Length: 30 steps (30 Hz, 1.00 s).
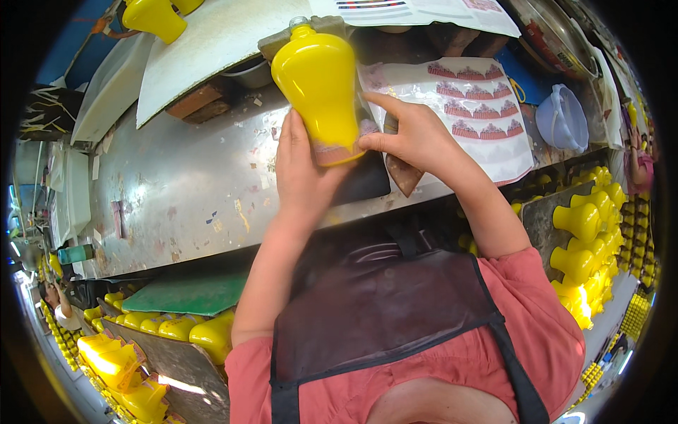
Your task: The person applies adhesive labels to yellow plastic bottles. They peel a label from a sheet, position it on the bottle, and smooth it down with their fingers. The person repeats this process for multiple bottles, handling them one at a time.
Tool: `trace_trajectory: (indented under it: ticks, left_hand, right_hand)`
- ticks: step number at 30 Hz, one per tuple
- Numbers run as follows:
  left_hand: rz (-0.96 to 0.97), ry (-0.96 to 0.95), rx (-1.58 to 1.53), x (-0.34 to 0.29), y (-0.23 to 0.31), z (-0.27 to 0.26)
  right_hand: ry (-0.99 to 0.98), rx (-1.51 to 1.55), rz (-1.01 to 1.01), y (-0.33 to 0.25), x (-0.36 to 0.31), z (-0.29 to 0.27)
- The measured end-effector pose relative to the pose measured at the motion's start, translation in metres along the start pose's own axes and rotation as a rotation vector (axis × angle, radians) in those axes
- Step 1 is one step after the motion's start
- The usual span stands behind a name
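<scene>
A glossy yellow bottle-shaped vase (316,71) leans back with its clear neck upward, resting against a grey block (337,28). A pink and purple decal (332,152) wraps its lower end. My left hand (300,159) is closed around the vase's lower left side. My right hand (413,134) has its thumb on the decal's right end, which stands out from the vase; its index finger stretches up along the side and the other fingers are mostly hidden. A brown pointed piece (404,175) shows beneath this hand; whether it is held, I cannot tell.
A sheet of similar decals (487,152) lies to the right, with a pale blue bucket (563,119) beyond. The metal table (176,191) carries scraps and stains. A white board (205,49) covers bricks at the back. Yellow vases (583,233) crowd both sides below.
</scene>
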<state>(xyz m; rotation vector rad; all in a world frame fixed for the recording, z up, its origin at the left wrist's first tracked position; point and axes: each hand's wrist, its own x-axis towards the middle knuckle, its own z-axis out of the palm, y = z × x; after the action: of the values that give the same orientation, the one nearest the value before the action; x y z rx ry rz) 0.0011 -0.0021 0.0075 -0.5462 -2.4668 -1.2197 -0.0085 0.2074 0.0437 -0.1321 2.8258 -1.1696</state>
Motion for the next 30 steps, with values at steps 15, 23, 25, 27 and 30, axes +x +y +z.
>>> trace_trajectory:
  ticks: [15,23,25,27,30]
  left_hand:
    - [-0.309,-0.122,-0.598,-0.011,-0.010,-0.001]
    - [-0.365,-0.095,-0.559,-0.007,0.002,0.002]
    - [-0.332,-0.069,-0.510,-0.008,0.002,0.001]
    - [-0.284,-0.021,-0.383,-0.010,0.004,0.001]
    - [0.005,-0.019,0.170,-0.011,0.006,0.004]
  right_hand:
    - [-0.290,0.580,0.146,0.013,-0.004,0.004]
    - [0.004,0.213,-0.045,0.018,-0.006,0.021]
    - [0.141,0.105,-0.058,0.015,-0.012,0.020]
    - [0.293,0.077,-0.127,0.007,-0.024,0.020]
    - [0.178,-0.180,-0.433,-0.007,-0.046,0.027]
